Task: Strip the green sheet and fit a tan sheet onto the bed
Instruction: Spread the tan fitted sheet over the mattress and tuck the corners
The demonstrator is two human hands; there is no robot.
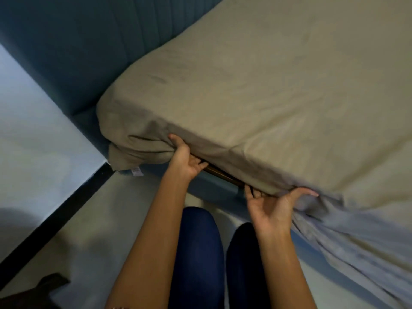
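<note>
One tan sheet [256, 90] covers one mattress on the bed, drawn smooth over the top and bunched at the near corner beside one blue padded headboard [73, 45]. Two bare hands work the sheet's lower edge. The left hand [185, 160] grips a gathered fold just beside the corner, thumb pressed on the cloth and fingers curled beneath the mattress edge. The right hand [273, 207], palm turned up, clutches the hem farther along, thumb stretched over the fabric and fingers hooked under it. One small white tag [136, 171] hangs from the bunched corner. A dark strip of bed frame [219, 175] shows between the hands, mostly hidden by the sheet. Loose cloth trails off the lower right edge, blurred. Two knees in dark blue [200, 253] are cut off below. No green sheet is in view.
</note>
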